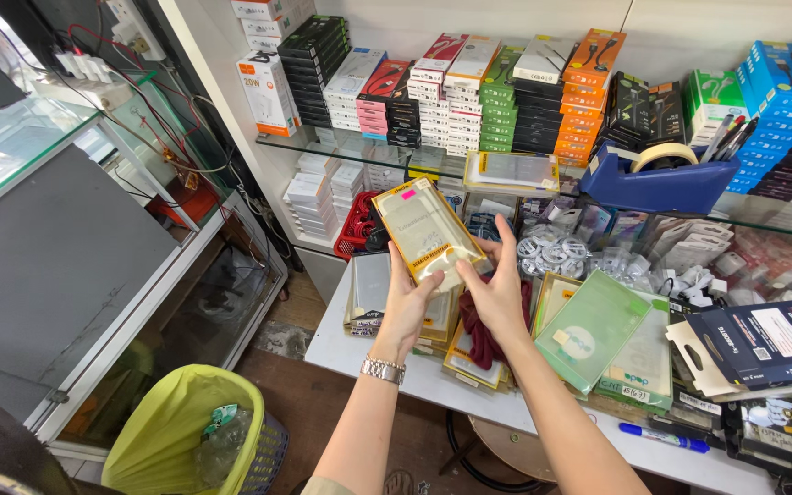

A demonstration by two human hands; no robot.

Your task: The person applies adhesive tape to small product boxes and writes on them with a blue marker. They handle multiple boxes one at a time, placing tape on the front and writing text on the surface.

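Observation:
A flat clear packet with a gold border (425, 231) is held up in front of me by both hands. My left hand (407, 307), with a silver watch on its wrist, grips the packet's lower left edge. My right hand (499, 291) holds its lower right corner. Under my hands, stacks of similar gold-edged packets (469, 362) and a dark red cloth (480, 335) lie on the white table (350, 353).
Green flat packets (598, 335) lie to the right, with a blue marker (664, 436) at the table's edge. A glass shelf carries stacked boxes (469, 92) and a blue tape dispenser (657, 179). A bin with a yellow liner (185, 431) stands on the floor at lower left.

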